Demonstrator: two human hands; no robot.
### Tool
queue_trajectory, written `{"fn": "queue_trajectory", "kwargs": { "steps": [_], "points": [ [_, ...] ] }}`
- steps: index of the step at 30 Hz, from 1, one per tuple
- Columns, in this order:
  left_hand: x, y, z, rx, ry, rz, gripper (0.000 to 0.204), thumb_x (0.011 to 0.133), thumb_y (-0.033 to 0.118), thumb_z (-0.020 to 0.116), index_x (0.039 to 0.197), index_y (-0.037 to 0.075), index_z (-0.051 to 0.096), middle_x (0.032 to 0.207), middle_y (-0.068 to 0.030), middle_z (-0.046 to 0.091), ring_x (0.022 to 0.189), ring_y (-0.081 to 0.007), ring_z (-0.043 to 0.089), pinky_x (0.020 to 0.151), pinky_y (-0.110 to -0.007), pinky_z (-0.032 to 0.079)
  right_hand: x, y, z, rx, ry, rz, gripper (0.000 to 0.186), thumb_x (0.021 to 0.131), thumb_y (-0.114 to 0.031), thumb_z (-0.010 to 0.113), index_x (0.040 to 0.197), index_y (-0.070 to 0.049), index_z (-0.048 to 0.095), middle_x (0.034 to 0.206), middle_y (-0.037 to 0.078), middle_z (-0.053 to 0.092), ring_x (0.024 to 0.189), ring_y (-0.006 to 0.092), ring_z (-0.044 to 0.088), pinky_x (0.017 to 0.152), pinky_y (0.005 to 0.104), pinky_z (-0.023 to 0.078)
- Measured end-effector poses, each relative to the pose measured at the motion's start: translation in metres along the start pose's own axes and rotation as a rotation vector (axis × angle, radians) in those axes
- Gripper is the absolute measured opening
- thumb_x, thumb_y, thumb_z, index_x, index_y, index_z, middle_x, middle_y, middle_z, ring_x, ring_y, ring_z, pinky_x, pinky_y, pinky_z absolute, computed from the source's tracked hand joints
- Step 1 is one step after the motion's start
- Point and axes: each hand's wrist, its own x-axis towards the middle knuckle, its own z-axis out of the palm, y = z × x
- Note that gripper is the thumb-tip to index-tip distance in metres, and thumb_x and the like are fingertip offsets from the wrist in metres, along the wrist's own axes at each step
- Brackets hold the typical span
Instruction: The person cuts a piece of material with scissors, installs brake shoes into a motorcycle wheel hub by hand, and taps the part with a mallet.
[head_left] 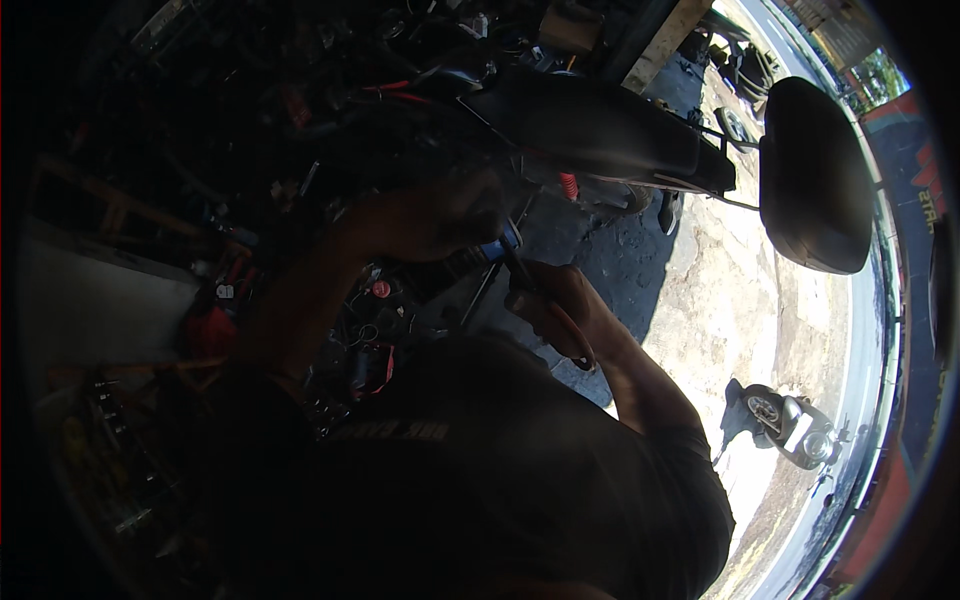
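Tool (572,342) with a long dark and reddish handle is in the middle, in front of the dark shirt (470,500). The right hand (552,300) is closed around the handle, and the low end pokes out below the fingers. By the top of the handle is a blue piece (492,250). I can't tell if it is part of the tool. The left hand (450,218) is bent over just above the blue piece. It is so dark there that I can't tell if this hand is open or closed, or what it touches.

Farther up is a long black motorbike seat (610,125), with a red spring (569,186) under it and a big black box (815,180) past its back end. Outside, a small motorbike (795,432) stands in bright sun. Things on the left are nearly black and hard to make out.
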Motion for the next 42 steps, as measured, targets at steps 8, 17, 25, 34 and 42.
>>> {"fn": "queue_trajectory", "kwargs": {
  "steps": [8,17,25,34,42],
  "points": [
    [0.0,-0.001,0.005,0.009,0.072,-0.034,0.073,0.085,0.068,0.047,0.118,0.003,0.042,0.107,-0.0217,0.058,0.102,-0.0354,0.061,0.081,-0.043,0.048,-0.002,0.006,0.003,0.02,0.066,-0.047,0.034,0.085,-0.027,0.07,0.067,-0.002,0.055,0.05,-0.001,0.047,0.047,0.0038,0.045,0.042,0.0259,0.033],
    [-0.006,-0.017,-0.004,-0.104,0.592,-0.098,0.053,0.093,0.05,0.051,0.116,0.003,0.048,0.11,-0.0164,0.056,0.105,-0.0304,0.058,0.089,-0.041,0.044,-0.007,0.04,0.002,-0.134,0.07,-0.121,0.032,0.082,-0.028,0.071,0.087,-0.001,0.054,0.069,0.003,0.053,0.064,0.0076,0.048,0.054,0.0275,0.04],
    [0.011,-0.008,0.049,-0.194,0.903,-0.154,0.044,0.101,0.04,0.035,0.116,0.001,0.049,0.109,-0.0164,0.05,0.106,-0.0276,0.049,0.095,-0.04,0.036,0.01,0.024,0.026,0.095,0.114,-0.188,0.053,0.086,-0.031,0.061,0.123,0.005,0.049,0.08,0.006,0.058,0.072,0.0107,0.055,0.061,0.0295,0.045],
    [0.0,0.015,0.054,-0.125,0.957,-0.086,0.049,0.097,0.039,0.044,0.13,0.003,0.037,0.12,-0.02,0.051,0.111,-0.0342,0.053,0.094,-0.042,0.04,0.012,0.016,0.03,-0.065,0.238,-0.198,0.049,0.09,-0.037,0.054,0.113,0.007,0.052,0.064,0.009,0.057,0.059,0.0146,0.056,0.055,0.0312,0.044],
    [-0.004,0.016,0.056,-0.098,0.944,-0.094,0.053,0.097,0.041,0.044,0.131,0.001,0.038,0.121,-0.018,0.051,0.113,-0.0277,0.05,0.096,-0.039,0.038,0.004,0.013,0.033,-0.137,0.326,-0.256,0.043,0.092,-0.034,0.054,0.102,0.008,0.052,0.057,0.013,0.051,0.049,0.0207,0.053,0.049,0.0356,0.041]
  ]
}}
